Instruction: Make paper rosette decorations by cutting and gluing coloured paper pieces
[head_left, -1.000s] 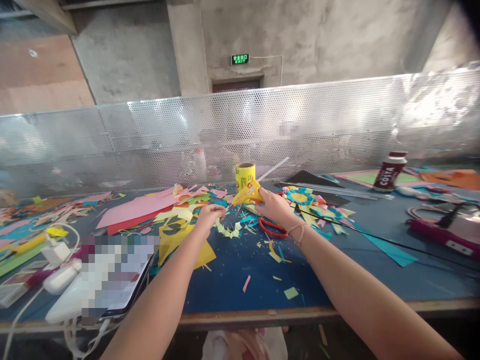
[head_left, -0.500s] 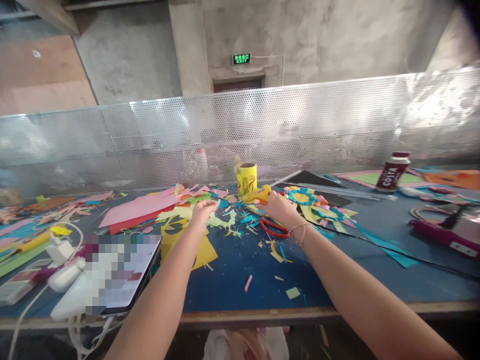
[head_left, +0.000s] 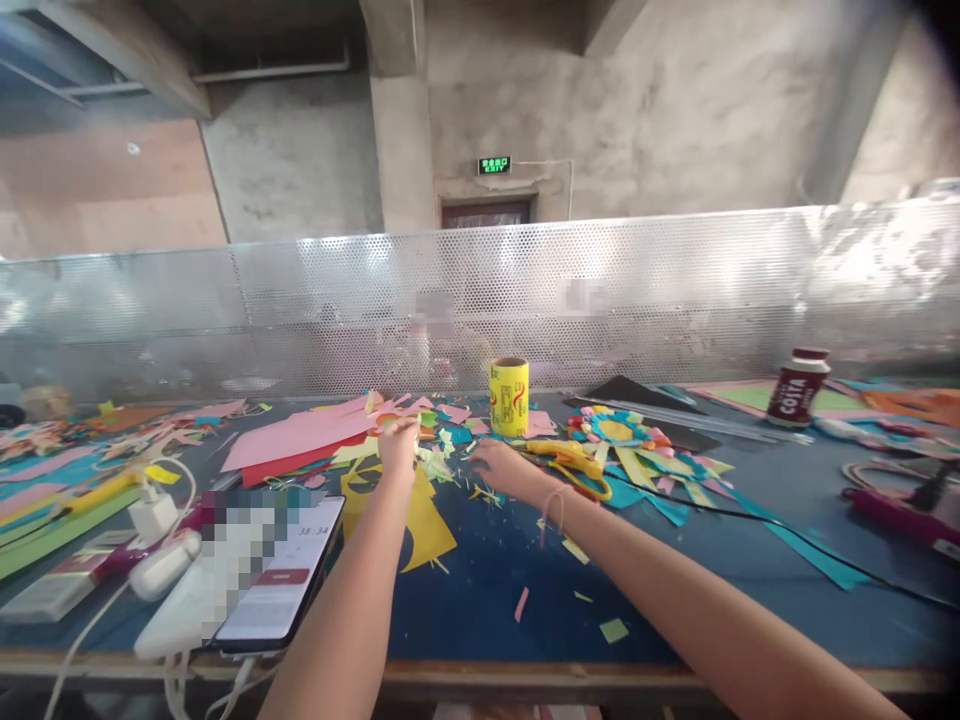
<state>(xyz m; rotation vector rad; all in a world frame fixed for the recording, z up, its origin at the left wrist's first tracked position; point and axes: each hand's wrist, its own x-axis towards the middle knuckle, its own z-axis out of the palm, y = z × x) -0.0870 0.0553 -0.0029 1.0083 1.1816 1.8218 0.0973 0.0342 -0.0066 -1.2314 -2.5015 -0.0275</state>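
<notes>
My left hand (head_left: 400, 445) is over the heap of paper, thumb and fingertips pinched together. What they hold, if anything, is too small to make out. Pale green paper scraps (head_left: 435, 462) lie just to its right. My right hand (head_left: 501, 468) reaches inward over the table with loosely bent, parted fingers and nothing visible in them. Beside its wrist a yellow glue gun (head_left: 564, 456) rests on the table. Farther right lies a paper rosette (head_left: 616, 430) with a blue ring and strip tails. A yellow tape roll (head_left: 509, 398) stands upright behind my right hand.
At left are a phone (head_left: 281, 585), white chargers with cables, and a yellow tool (head_left: 97, 492). Pink sheets (head_left: 300, 438) and cut yellow paper (head_left: 431, 530) lie near my left arm. A dark red bottle (head_left: 798, 388) stands at right, before a perforated metal screen (head_left: 645, 300).
My right hand has let go of the yellow glue gun and moved left, toward my left hand. The glue gun now lies on the table. The camera view has tilted up.
</notes>
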